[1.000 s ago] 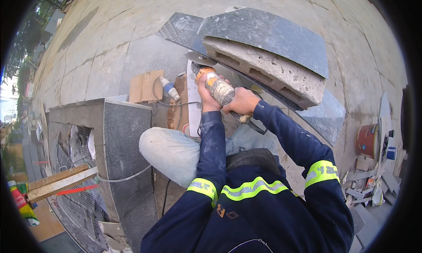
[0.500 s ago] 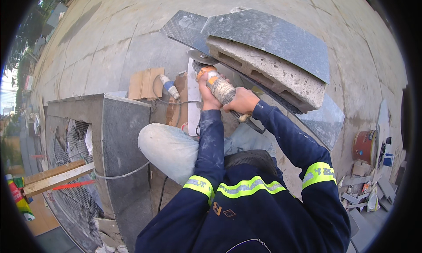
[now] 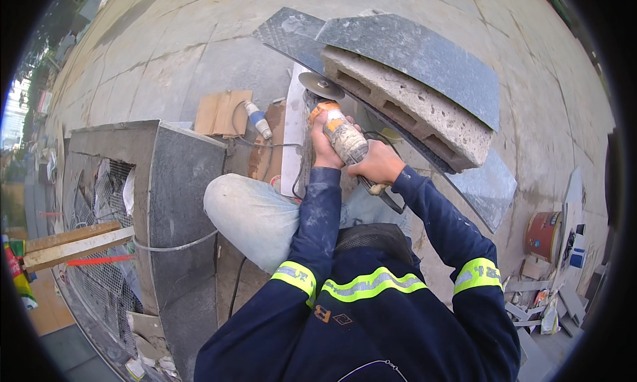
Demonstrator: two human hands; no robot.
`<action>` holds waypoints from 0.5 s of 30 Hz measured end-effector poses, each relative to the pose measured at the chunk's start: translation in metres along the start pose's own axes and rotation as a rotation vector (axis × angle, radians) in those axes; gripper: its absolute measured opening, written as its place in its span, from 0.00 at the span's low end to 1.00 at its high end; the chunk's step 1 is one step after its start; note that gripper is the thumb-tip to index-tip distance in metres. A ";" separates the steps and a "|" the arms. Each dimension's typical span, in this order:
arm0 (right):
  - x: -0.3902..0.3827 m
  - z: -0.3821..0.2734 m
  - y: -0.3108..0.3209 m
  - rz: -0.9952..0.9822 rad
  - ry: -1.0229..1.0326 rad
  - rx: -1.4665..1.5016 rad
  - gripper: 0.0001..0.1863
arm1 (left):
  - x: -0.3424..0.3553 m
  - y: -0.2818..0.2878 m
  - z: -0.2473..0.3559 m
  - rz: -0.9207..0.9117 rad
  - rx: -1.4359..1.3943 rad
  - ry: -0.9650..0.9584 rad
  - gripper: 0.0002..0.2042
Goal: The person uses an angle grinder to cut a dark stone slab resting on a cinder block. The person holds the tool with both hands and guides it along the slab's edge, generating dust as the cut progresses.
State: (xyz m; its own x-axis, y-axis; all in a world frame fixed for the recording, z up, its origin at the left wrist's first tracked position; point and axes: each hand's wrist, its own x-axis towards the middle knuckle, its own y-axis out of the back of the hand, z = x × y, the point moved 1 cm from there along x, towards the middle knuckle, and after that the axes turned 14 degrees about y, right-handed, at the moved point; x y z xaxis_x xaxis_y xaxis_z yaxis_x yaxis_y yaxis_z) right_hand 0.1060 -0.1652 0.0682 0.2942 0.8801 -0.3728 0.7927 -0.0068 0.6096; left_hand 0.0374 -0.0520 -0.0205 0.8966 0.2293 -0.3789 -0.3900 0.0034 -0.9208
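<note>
An angle grinder [image 3: 347,140], orange at the head and dusty on the body, is held in both my hands. My left hand [image 3: 326,146] wraps round its front part, just behind the head. Farther back, my right hand [image 3: 378,163] grips the body near the cord end. The grinder's round disc [image 3: 321,86] lies close to the edge of a grey stone slab [image 3: 292,37]; whether they touch I cannot tell. On that slab rests a hollow concrete block [image 3: 411,106], with another grey slab [image 3: 415,60] on top of it.
Left of my knee stands a grey-faced box structure [image 3: 182,189] with wire mesh. A blue and white plug connector [image 3: 257,120] and cardboard [image 3: 222,113] lie ahead of it. A red-brown bucket [image 3: 544,236] stands at right, near stone offcuts [image 3: 570,302].
The view has shifted slightly. The grinder and both my hands sit a little farther right in the picture, with my grip unchanged.
</note>
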 end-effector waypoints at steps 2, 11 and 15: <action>-0.003 0.000 0.000 0.002 -0.009 -0.001 0.34 | -0.003 -0.002 -0.002 0.021 0.048 -0.017 0.25; -0.011 -0.004 0.003 0.000 -0.034 0.000 0.35 | -0.002 0.001 -0.007 0.003 0.033 0.000 0.25; -0.002 0.000 0.002 -0.007 -0.020 0.012 0.35 | -0.001 -0.003 -0.003 0.025 0.061 -0.024 0.26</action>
State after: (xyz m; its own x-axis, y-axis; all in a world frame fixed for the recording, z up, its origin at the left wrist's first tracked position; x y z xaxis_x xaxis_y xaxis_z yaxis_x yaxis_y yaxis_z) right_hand 0.1068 -0.1671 0.0705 0.2991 0.8703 -0.3913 0.8010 -0.0061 0.5987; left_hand 0.0382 -0.0548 -0.0177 0.8814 0.2531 -0.3988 -0.4250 0.0569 -0.9034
